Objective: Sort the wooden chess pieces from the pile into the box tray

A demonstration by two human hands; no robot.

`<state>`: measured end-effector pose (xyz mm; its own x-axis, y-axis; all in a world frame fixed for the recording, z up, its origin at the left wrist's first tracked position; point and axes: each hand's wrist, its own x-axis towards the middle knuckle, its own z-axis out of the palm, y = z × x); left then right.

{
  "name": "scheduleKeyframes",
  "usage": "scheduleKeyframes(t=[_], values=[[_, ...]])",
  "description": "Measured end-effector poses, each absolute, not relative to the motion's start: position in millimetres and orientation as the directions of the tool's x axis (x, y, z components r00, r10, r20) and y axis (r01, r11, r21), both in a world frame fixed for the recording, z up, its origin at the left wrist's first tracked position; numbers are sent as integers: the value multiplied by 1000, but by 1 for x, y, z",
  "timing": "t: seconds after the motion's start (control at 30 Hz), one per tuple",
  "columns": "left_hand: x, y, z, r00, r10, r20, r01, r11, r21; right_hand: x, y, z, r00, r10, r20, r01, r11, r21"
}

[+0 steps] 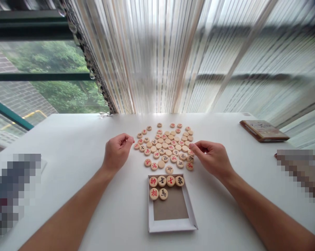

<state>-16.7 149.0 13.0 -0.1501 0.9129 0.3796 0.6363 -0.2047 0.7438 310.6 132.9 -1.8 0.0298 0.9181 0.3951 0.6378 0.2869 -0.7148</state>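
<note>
Many round wooden Chinese chess pieces (170, 147) lie scattered on the white table, some showing red or black characters, others blank side up. In front of them sits a shallow white box (173, 226) with a brown bottom. Along its far side is a row of several pieces, with a red piece (154, 194) and a black horse piece (163, 194) in a second row. My left hand (118, 150) is curled closed at the left edge of the scatter. At its right edge, my right hand (211, 156) has thumb and forefinger pinched close to a red-marked piece (191, 152). What either hand holds is hidden.
A brown-edged, book-like box (264, 130) rests at the table's far right. Blurred-out items lie at the left (13, 195) and right (301, 170) edges. Behind the white table (76, 136) hang striped string curtains (157, 69), beside a window on the left.
</note>
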Motion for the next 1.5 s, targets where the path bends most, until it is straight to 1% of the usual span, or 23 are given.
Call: scheduleKeyframes(t=[0.93,1.5], values=[[-8,146,9,-89,934,346,694,-191,694,316,134,0,64,945,322,639,209,-740],[-4,144,7,-60,936,348,701,-208,682,315,134,2,69,948,309,642,195,-742]])
